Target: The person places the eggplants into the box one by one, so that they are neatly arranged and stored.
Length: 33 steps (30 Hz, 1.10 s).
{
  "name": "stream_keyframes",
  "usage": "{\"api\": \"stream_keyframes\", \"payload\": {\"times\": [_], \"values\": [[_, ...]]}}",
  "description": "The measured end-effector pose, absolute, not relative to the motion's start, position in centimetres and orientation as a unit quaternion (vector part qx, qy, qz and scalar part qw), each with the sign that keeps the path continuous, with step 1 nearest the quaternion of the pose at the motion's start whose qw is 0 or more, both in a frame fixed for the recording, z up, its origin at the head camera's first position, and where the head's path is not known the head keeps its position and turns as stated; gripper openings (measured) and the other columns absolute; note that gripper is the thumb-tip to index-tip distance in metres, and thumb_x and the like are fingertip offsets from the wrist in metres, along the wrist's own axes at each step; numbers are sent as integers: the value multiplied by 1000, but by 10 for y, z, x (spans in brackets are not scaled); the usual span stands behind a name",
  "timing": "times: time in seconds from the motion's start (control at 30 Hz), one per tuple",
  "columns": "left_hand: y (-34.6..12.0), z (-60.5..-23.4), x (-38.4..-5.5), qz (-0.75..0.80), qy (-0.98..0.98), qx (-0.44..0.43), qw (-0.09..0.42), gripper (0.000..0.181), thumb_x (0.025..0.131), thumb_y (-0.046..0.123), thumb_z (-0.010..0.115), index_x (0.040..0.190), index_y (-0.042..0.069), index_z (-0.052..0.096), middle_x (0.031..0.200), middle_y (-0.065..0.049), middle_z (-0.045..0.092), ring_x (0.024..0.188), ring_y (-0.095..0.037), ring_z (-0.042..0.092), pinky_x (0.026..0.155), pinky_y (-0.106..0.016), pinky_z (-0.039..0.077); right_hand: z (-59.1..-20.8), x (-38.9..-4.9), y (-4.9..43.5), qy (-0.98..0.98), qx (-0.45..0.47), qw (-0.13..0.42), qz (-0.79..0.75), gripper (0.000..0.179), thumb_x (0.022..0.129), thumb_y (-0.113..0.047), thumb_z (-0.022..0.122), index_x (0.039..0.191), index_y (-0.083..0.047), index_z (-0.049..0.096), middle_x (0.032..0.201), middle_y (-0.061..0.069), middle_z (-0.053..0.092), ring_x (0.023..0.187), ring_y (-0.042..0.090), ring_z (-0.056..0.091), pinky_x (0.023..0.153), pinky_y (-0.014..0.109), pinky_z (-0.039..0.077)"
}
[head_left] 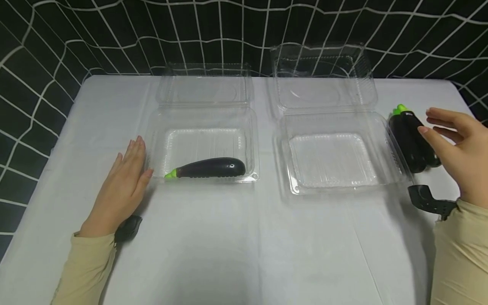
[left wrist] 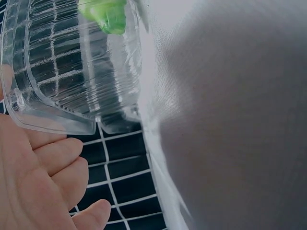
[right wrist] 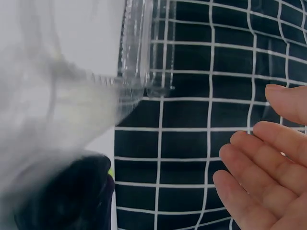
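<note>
My left hand (head_left: 123, 186) lies beside the left clear plastic container (head_left: 202, 120), fingers straight and close to its left wall. Inside that container, along the front, rests one dark eggplant (head_left: 211, 167); its green stem (left wrist: 108, 17) shows through the plastic in the left wrist view. My right hand (head_left: 463, 148) hovers over the right end of the table, fingers spread and holding nothing. Just left of it lie two eggplants (head_left: 413, 140) side by side, against the right clear container (head_left: 331, 159). In the right wrist view a dark eggplant (right wrist: 67, 196) sits at the lower left, apart from the fingers.
Both containers stand with lids raised at the back, the left lid (head_left: 203, 87) and the right lid (head_left: 324, 80). A white cloth (head_left: 228, 245) covers the table. Behind it hangs a dark backdrop with a white grid (head_left: 228, 29).
</note>
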<state>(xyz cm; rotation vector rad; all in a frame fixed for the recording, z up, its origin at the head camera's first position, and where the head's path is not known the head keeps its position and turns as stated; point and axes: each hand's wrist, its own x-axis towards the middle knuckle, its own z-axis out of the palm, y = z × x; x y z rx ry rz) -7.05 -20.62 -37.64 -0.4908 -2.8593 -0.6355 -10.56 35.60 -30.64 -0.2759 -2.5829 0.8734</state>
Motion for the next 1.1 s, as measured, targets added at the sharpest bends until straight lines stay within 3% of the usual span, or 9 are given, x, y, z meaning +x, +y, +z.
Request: {"api": "stream_keyframes", "payload": {"times": [0.3,0.4,0.53,0.73,0.97,1.1], "values": [[-207,-377,-70,-212,-960,-163,89,62,102,34,37,146,-7,20,152,-20,21,142,-29,17,115,-46,11,-307,-107,370,-909,-97,215,344,37,90,-1,58,128,1,57,111,-19,55,94,-13,46,99,18,38],[-208,-378,-70,-212,-959,-164,90,62,102,34,37,146,-8,20,152,-20,21,142,-29,17,114,-47,11,-310,-108,380,-917,-127,193,326,39,94,-6,55,132,0,53,124,-8,57,103,-11,48,102,20,36],[-208,-378,-70,-211,-959,-165,92,62,102,34,37,146,-8,20,152,-20,21,142,-30,17,114,-47,12,-349,-123,439,-913,-140,192,333,40,94,-14,57,134,-12,55,131,-3,55,110,-7,49,100,15,35],[-208,-379,-71,-211,-959,-166,93,62,102,32,39,146,-8,21,152,-20,22,141,-30,17,114,-48,12,-416,-154,536,-903,-134,193,359,42,89,-17,66,129,-24,59,125,-13,58,104,-6,51,94,12,37],[-208,-379,-71,-211,-959,-167,94,61,102,30,40,146,-7,21,152,-20,21,142,-30,17,114,-48,12,-423,-152,539,-900,-131,174,377,42,87,-16,68,128,-20,61,109,-23,59,90,-12,51,72,6,36],[-207,-380,-71,-212,-958,-168,93,62,102,32,39,146,-7,21,152,-20,21,142,-30,17,114,-47,11,-422,-146,532,-924,-138,145,326,46,90,-25,64,134,-18,55,121,-17,57,92,-16,46,80,6,37]]}}
